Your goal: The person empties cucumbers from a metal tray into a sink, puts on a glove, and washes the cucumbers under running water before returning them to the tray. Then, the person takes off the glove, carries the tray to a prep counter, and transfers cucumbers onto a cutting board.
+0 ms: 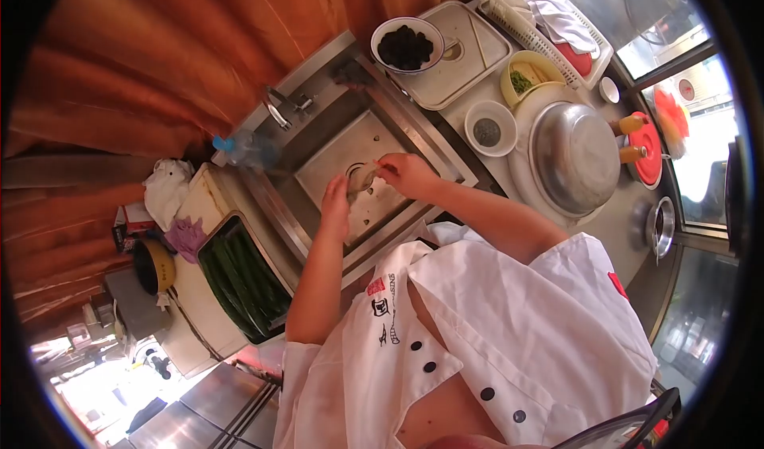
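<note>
Over the steel sink (318, 174), both my hands are at a thin, greyish, partly see-through piece (363, 180) whose kind I cannot make out. My right hand (407, 176) pinches its right end between thumb and fingers. At its left side, the fingers of my left hand (336, 204) are closed on the edge. Below lie several small dark bits and a dark curved line on the sink's bottom. The tap (278, 111) stands at the sink's back edge.
Left of the sink are a clear bottle (253, 148) with a blue cap and a tray of cucumbers (243, 278). To the right stand a bowl of dark pieces (406, 47), a white bowl (489, 129), a yellow bowl (517, 67) and a large metal basin (577, 158).
</note>
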Available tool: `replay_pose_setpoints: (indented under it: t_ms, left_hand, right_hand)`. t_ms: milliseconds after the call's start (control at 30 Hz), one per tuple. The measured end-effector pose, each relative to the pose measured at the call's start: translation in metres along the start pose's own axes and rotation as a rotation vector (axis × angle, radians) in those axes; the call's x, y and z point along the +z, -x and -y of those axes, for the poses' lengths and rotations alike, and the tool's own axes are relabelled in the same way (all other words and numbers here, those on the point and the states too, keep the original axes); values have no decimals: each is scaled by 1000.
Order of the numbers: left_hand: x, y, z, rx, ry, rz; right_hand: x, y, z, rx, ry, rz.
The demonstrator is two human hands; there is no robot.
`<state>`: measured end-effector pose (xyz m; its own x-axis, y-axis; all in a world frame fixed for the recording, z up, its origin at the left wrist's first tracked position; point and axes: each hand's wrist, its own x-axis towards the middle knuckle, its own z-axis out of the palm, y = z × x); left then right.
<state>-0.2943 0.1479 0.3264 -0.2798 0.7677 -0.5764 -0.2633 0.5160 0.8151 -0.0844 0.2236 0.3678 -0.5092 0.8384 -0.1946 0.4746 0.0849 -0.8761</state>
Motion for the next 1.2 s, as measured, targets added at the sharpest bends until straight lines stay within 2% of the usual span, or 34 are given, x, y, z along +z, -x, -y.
replay_pose_setpoints:
  t_ms: [33,100,133,200,233,300,333,400,433,500,533,600,633,700,800,833,867,1000,1067,1100,1167,1200]
  left_hand:
    - [-4,-1,2,7,-5,-1]
    - [0,8,-13,737,-857,-56]
    - [7,10,-19,740,-861,-58]
    - [40,21,-54,608,-609,334]
    - [47,12,-61,616,-615,331]
    - [59,-3,-74,615,-878,401]
    - [62,-14,-77,621,-887,402]
    - [69,-41,-81,592,-1206,296]
    - [70,-53,-89,593,-1213,295]
    - [69,-79,-118,695,-1099,178]
    - [67,-93,-141,697,-1144,123]
    - [57,-116,-202,702,-1199,3]
    - [50,-124,-232,857,-1248,-53]
    - [28,-174,-280,831,-1312,-151]
    - [14,-225,-327,819,-1237,-160]
    - [19,-231,-339,747,-1209,-207]
    - [22,-238,-346,675,-1181,-252]
    - [41,-273,-348,761,-1248,-279]
    - [45,-290,-339,956,-1255,-402]
    - [42,-301,-336,954,-1256,-395]
    - [33,-316,-334,819,-1584,-226]
    - [30,-322,-333,816,-1587,-222]
  right_hand:
    - [-6,-2,0,-6,-4,-4]
    - [-18,-7,-2,-251,169,-74]
    - [-19,-11,-2,-255,166,-77]
    - [-21,-22,-1,-366,301,30]
    - [-25,-27,-2,-375,300,24]
    - [-30,-32,-5,-334,301,31]
    - [-34,-33,-8,-338,297,22]
    - [-49,-31,-18,-189,148,-73]
    - [-55,-26,-22,-191,143,-77]
    - [-65,-10,-28,-58,62,-267]
    - [-70,-2,-36,-56,56,-273]
    - [-76,19,-53,7,107,-160]
    - [-78,32,-61,10,98,-167]
    - [-81,59,-74,99,-39,-18]
    - [-76,88,-94,169,-48,-32]
    - [-77,94,-98,170,-50,-36]
    - [-80,99,-99,184,-47,-33]
    - [-100,115,-106,279,-65,-81]
    - [-109,122,-114,327,-82,-105]
    - [-113,125,-115,369,-95,-118]
    - [-123,131,-109,407,-106,-112]
    - [-125,131,-107,439,-116,-107]
